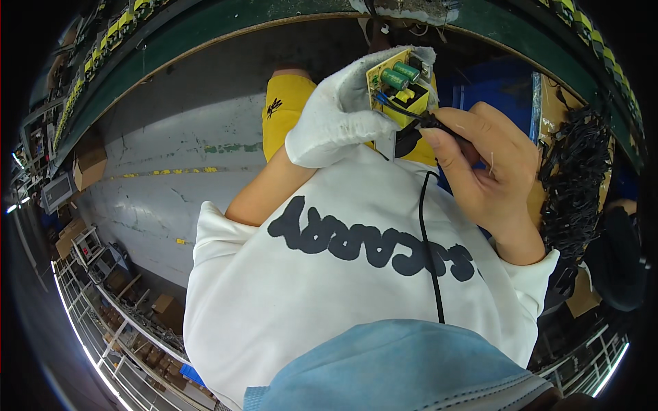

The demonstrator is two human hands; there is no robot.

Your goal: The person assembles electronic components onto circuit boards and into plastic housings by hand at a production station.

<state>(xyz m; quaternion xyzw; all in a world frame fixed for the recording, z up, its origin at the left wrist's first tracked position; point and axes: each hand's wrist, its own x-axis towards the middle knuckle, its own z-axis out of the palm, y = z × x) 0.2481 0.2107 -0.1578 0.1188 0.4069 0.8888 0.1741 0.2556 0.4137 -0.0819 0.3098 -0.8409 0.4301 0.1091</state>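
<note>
My left hand point(337, 122), in a white glove, is closed around a small circuit board point(375, 77). Green cylindrical capacitors point(395, 77) and a yellow-wrapped transformer point(411, 103) stand on the board. My bare right hand point(488, 154) pinches a black cable point(432, 122) just behind its end. Thin wires with blue tips point(381, 98) run from the cable end to the board's near left edge; whether they are fixed there I cannot tell. A black length of cable hangs down over my white shirt point(343, 288).
A green workbench edge point(226, 26) curves across the far side, with rows of yellow-topped boards point(113, 34) at the left. On the right, a heap of black cables point(576, 178) lies on cardboard beside a blue bin point(497, 85). Cartons point(89, 164) and wire racks point(113, 308) stand at left.
</note>
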